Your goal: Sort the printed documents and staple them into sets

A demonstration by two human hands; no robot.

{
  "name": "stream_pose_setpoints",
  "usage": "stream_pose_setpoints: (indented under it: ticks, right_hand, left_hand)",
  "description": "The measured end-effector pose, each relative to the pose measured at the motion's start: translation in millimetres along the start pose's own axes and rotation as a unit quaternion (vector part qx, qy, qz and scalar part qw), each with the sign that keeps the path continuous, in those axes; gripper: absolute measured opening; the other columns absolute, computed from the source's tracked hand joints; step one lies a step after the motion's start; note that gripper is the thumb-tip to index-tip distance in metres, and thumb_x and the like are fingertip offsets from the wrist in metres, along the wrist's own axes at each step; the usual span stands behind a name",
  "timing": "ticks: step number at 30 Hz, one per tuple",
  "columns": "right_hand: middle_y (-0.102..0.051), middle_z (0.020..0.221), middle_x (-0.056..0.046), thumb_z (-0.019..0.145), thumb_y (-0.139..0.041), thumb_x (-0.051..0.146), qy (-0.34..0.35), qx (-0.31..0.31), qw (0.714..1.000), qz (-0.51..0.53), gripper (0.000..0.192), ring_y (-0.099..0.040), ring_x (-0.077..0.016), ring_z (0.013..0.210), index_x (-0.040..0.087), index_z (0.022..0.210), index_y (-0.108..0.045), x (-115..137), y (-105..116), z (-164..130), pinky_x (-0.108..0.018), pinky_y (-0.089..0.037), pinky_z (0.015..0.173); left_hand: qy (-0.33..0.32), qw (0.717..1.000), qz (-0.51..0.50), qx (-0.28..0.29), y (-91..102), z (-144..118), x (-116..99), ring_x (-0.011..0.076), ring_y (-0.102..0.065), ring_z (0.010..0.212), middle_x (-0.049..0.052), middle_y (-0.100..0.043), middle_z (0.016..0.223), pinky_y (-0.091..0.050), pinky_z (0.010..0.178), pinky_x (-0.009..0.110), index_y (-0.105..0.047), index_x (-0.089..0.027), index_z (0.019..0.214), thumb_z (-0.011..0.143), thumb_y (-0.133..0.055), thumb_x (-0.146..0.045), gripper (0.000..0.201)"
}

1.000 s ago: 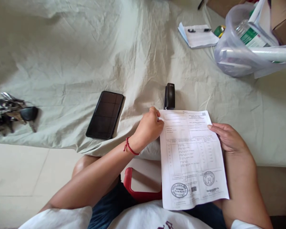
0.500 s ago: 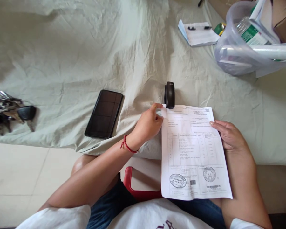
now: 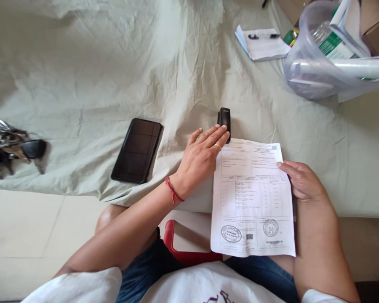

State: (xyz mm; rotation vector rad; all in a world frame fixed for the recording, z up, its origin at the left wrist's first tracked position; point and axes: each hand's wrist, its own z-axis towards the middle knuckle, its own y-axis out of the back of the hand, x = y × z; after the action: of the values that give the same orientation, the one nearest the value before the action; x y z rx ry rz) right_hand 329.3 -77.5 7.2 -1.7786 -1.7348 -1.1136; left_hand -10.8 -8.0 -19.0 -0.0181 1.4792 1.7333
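Note:
A printed, stamped sheet of paper hangs over the near edge of the cloth-covered surface. My right hand pinches its right edge between thumb and fingers. At the sheet's top left corner lies a small black stapler. My left hand, wearing a ring and a red cord bracelet, is open, its fingers stretched out with the tips on the stapler. The palm covers part of the sheet's upper left side. Whether the sheet's corner is inside the stapler's jaws is hidden.
A black phone lies left of my left hand, with a bunch of keys farther left. At the back right are a notepad with a pen and a translucent bin full of items. Below sits a red-edged stool.
My left hand has let go of the sheet's top left corner and moved slightly up and right, its fingers now stretched over the stapler. The sheet's lower end has swung left.

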Motion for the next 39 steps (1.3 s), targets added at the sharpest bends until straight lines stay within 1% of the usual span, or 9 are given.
stream_pose_setpoints:
  ticks: [3,7,12,18,22,26,31,36,39]
  right_hand:
    - [-0.094,0.1,-0.007,0.073,-0.107,0.07,0.009,0.011,1.0,-0.006,0.048,-0.092,-0.0353,0.098,0.032,0.097,-0.092,-1.1,1.9,0.4,-0.051,-0.078,0.097]
    - [-0.094,0.1,-0.008,0.076,-0.106,0.068,0.009,0.019,1.0,-0.003,0.044,-0.092,-0.0352,0.098,0.032,0.098,-0.092,-1.6,2.9,0.8,-0.052,-0.078,0.097]
    - [-0.094,0.103,-0.007,0.074,-0.107,0.067,0.011,0.02,1.0,0.008,0.045,-0.092,-0.0334,0.097,0.032,0.097,-0.092,-2.5,2.4,1.9,-0.05,-0.076,0.099]
    - [-0.094,0.101,-0.008,0.072,-0.108,0.069,0.022,0.026,0.999,0.004,0.049,-0.092,-0.0342,0.097,0.031,0.098,-0.091,0.3,1.6,3.0,-0.05,-0.076,0.097]
    - [-0.094,0.102,-0.006,0.067,-0.11,0.07,0.018,0.022,1.0,0.01,0.052,-0.092,-0.0337,0.096,0.031,0.096,-0.091,2.4,-0.3,1.7,-0.048,-0.076,0.095]
    - [-0.094,0.102,-0.006,0.069,-0.109,0.072,0.021,0.024,0.999,0.001,0.051,-0.092,-0.0339,0.098,0.032,0.096,-0.092,2.0,1.3,0.7,-0.049,-0.077,0.097]
    - [-0.094,0.097,-0.005,0.065,-0.11,0.076,0.0,0.061,0.998,-0.024,0.054,-0.091,-0.0336,0.094,0.033,0.093,-0.093,5.1,6.8,-3.0,-0.047,-0.077,0.09]
    - [-0.094,0.099,-0.007,0.076,-0.104,0.078,-0.013,0.137,0.989,-0.061,0.052,-0.09,-0.0321,0.09,0.031,0.096,-0.094,10.9,9.7,-20.2,-0.045,-0.077,0.085]
    - [-0.093,0.1,-0.007,0.08,-0.103,0.075,0.026,0.161,0.985,-0.06,0.046,-0.091,-0.0355,0.096,0.032,0.095,-0.094,10.3,9.4,-31.1,-0.048,-0.077,0.088]
  left_hand:
    - [-0.009,0.999,0.023,0.025,-2.9,-1.5,3.7,0.0274,-0.055,0.174,0.015,-0.06,0.183,-0.03,0.151,0.058,-0.061,-0.019,0.176,0.113,-0.037,0.003,0.071]
    - [-0.012,0.999,0.039,0.02,-3.3,-2.8,4.4,0.0276,-0.047,0.179,0.011,-0.062,0.181,-0.02,0.155,0.062,-0.062,-0.025,0.176,0.112,-0.044,0.003,0.072]
    - [-0.01,0.999,0.051,0.011,-6.1,-3.7,1.5,0.0292,-0.05,0.177,0.014,-0.064,0.178,-0.018,0.155,0.067,-0.064,-0.021,0.173,0.114,-0.044,0.002,0.067]
    - [-0.013,0.998,0.056,0.015,-13.4,-8.4,-1.3,0.0296,-0.05,0.177,0.017,-0.061,0.179,-0.014,0.155,0.07,-0.057,-0.02,0.179,0.115,-0.043,0.002,0.069]
    - [-0.008,0.998,0.061,0.028,-15.2,-10.5,-3.2,0.0303,-0.049,0.178,0.019,-0.059,0.181,-0.019,0.154,0.07,-0.055,-0.016,0.179,0.118,-0.041,0.0,0.065]
    - [0.008,0.999,0.039,0.031,-9.5,-6.7,-4.8,0.0311,-0.052,0.176,0.016,-0.062,0.179,-0.024,0.153,0.071,-0.061,-0.021,0.176,0.114,-0.045,0.002,0.068]
    - [0.039,0.999,-0.023,0.023,3.0,5.8,-0.7,0.0314,-0.076,0.154,0.014,-0.067,0.175,-0.05,0.139,0.063,-0.075,-0.02,0.162,0.1,-0.046,0.007,0.073]
    - [0.034,0.99,-0.124,-0.052,1.4,10.9,5.6,0.0294,-0.078,0.149,0.015,-0.078,0.163,-0.06,0.128,0.053,-0.081,-0.014,0.15,0.099,-0.049,0.001,0.062]
    - [0.108,0.968,-0.201,-0.102,5.2,10.7,1.6,0.0286,-0.08,0.142,0.016,-0.085,0.151,-0.062,0.124,0.046,-0.082,-0.012,0.142,0.106,-0.056,-0.009,0.045]
